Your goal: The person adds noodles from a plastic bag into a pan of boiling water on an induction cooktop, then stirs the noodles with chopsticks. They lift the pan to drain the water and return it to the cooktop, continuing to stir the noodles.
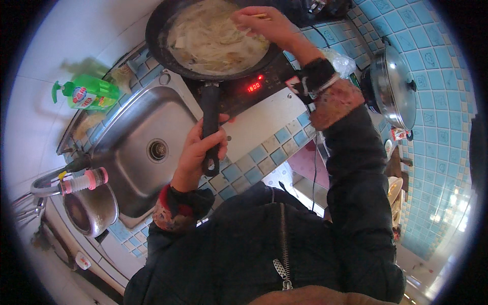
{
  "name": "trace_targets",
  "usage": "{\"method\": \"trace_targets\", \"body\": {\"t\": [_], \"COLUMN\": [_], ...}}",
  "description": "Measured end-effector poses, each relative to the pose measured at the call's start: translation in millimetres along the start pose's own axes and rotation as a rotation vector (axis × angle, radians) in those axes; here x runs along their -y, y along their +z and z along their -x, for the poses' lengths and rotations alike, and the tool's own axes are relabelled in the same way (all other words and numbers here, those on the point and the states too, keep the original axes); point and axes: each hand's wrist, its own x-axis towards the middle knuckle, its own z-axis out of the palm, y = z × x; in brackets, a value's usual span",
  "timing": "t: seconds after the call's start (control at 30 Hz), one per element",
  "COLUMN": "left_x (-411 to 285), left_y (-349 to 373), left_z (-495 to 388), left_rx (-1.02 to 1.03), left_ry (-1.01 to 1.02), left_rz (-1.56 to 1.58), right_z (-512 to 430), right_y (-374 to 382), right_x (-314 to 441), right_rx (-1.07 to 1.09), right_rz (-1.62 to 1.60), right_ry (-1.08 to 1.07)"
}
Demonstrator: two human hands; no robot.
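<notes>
My left hand (204, 146) is wrapped around the black handle (211, 114) of a dark wok (156, 42). Pale broth with thin noodle-like strands and a few light chunks (217, 42) fills much of the wok. Over its right side, my right hand (267, 28) grips thin wooden chopsticks (261, 16); their lower ends are hard to make out against the food. Under the wok lies a black induction cooktop (244, 95) with a lit red display.
Left of the cooktop is a stainless steel sink (133, 133), with a green pump bottle (95, 93) behind it. A faucet with a pink-ended extension (82, 181) overhangs a metal pot (91, 207). At right stands a glass-lidded pan (396, 87) near a clear plastic bag (339, 61).
</notes>
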Motion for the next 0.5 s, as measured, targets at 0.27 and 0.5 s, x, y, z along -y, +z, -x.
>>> {"method": "trace_targets", "body": {"t": [0.27, 0.5], "left_x": [3, 7], "left_y": [1, 5], "left_z": [-6, -8], "left_rx": [0.009, 0.014], "left_ry": [0.015, 0.010], "left_rz": [0.061, 0.068], "right_z": [30, 14], "right_y": [-64, 9], "right_x": [23, 10], "right_rx": [-0.180, -0.204], "right_rz": [0.392, -0.066], "right_ry": [0.163, 0.068]}}
